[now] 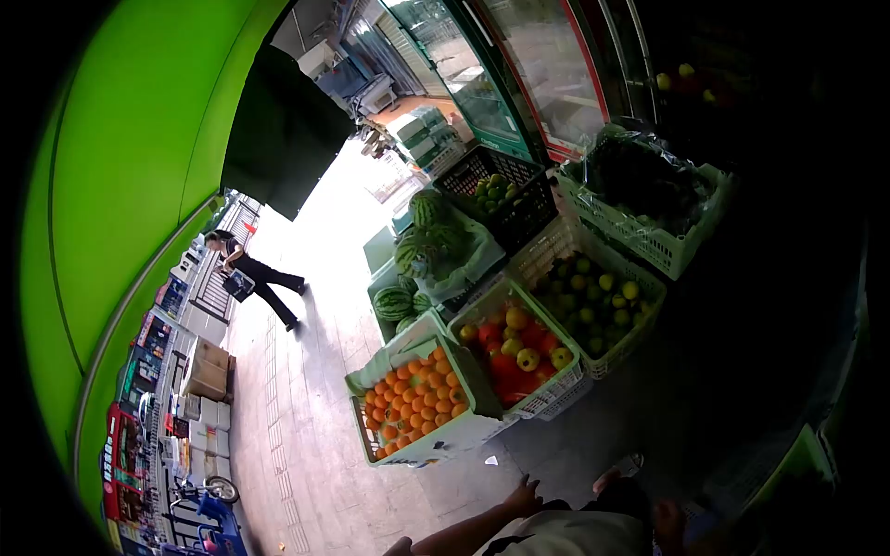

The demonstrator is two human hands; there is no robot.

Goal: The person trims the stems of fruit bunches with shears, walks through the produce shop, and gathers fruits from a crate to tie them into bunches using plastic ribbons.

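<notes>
Orange fruits (415, 394) are sitting in a pale crate (454, 439) beside red and yellow fruits (519, 352); we are holding our left hand (524, 499) near the crate, fingers poking a bit wide, and our right hand (667, 521) is hiding in dark, so we cannot tell its fingers

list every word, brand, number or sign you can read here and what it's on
No text reads clearly enough to quote.
Red shop sign at the left: pale characters, sideways, too small and blurred to read.
Green-framed glass door: small pale lettering along the bottom of the frame, too blurred to read.
Fruit crates: no readable label or price on them.
</notes>
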